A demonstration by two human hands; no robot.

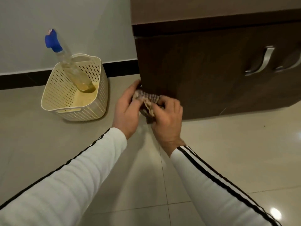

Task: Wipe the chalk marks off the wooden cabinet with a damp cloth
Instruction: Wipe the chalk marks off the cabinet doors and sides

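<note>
- Wood is being worked here: the dark brown wooden cabinet (203, 70) is standing on the pale glossy tiled floor (211, 152); the bunched brown-and-cream checked cloth (149, 101) is lying against the lower left corner of its front, just above the floor.
- The left hand (127, 111) is gripping the cloth's left end, fingers curling round it; the right hand (167, 118) is clutching the right end, fingers bending over the folds.
- Wiping seems to be under way at that corner; the rest of the door front is showing no clear chalk, so either most marks are gone or the last are lying under the cloth.
- A thin pale line is showing near the bottom edge further right; chalk or scratch, I cannot tell.
- The cream perforated plastic basket (97, 101) is standing well to the left by the wall; the clear spray bottle with a blue trigger (71, 66) is leaning inside it, untouched.
- The wood beneath cloth and hands is hiding from view; the fingertips are blurring; dampness is not showing; the frame is cutting the cabinet off beyond the curved silver metal handles (263, 61).
</note>
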